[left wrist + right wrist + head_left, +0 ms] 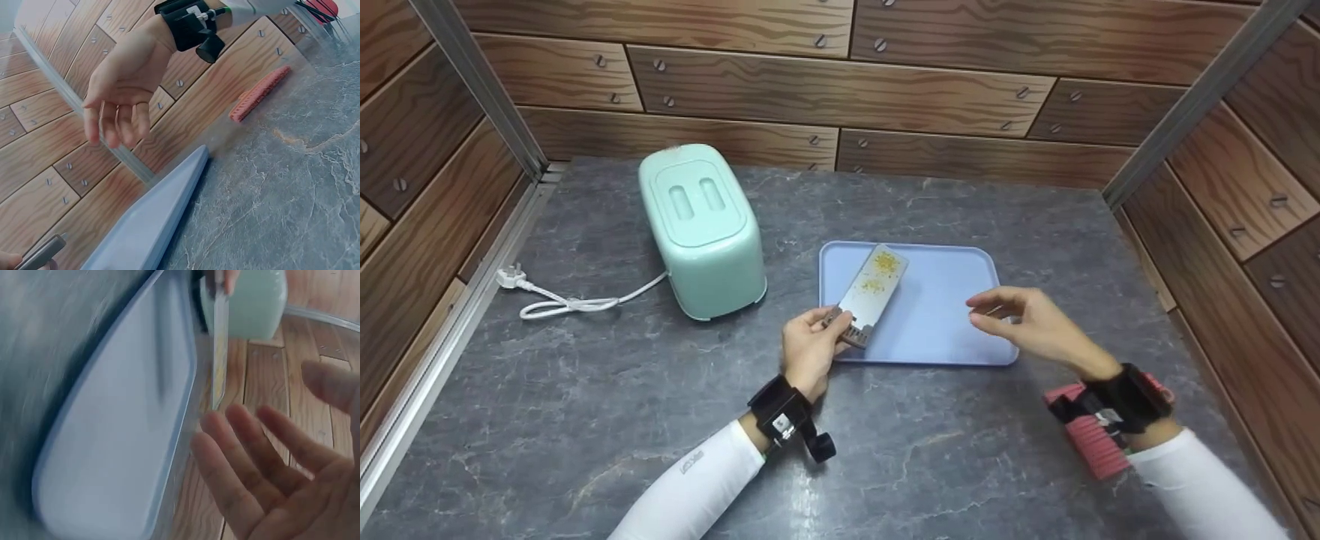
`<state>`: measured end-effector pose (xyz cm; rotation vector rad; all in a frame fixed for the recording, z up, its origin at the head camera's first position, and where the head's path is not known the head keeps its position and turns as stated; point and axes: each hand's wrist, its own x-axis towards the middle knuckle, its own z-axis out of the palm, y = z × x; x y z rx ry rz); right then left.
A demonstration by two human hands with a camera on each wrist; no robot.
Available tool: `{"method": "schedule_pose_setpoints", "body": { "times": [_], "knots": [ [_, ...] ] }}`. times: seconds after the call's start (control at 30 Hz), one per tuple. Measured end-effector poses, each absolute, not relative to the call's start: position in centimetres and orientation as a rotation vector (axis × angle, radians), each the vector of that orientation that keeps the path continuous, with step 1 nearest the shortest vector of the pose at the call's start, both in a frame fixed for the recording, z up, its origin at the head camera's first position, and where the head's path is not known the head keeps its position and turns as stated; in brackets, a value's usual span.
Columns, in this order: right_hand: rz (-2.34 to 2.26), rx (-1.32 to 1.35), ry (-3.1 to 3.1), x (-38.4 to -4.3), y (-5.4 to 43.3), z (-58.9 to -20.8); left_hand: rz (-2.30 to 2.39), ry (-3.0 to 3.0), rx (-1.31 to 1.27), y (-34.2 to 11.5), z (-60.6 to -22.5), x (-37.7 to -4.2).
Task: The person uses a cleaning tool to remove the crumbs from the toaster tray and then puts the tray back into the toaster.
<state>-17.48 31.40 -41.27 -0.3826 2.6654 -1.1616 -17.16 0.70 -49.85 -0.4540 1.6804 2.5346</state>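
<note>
The slim plate (871,296) is silver, speckled yellow; the tray (941,315) pale blue; the toaster (705,232) mint green; the tabletop (930,427) veined grey.

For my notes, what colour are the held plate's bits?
The bits are yellow, clearest in the head view.

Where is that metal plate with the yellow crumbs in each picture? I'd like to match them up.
Head view: near the middle, the metal plate slants over the blue tray, its lower end in the left hand.
Left wrist view: bottom left corner; only a grey end of the metal plate shows.
Right wrist view: top, right of centre; the metal plate is seen nearly edge-on.
Shared landmark: the blue tray, in all three.
</note>
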Motion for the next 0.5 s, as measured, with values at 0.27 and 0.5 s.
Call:
{"method": "schedule_pose_setpoints", "body": {
  "times": [0.27, 0.5],
  "knots": [
    [-0.655, -0.589, 2.807, -17.9, 36.1, -40.0, 2.517, 1.710, -0.473, 0.7, -49.8, -17.1],
    [-0.395, -0.546, 2.842, -18.0, 40.4, -39.6, 2.514, 1.727, -0.478, 0.8, -49.8, -17.1]
  ]
}}
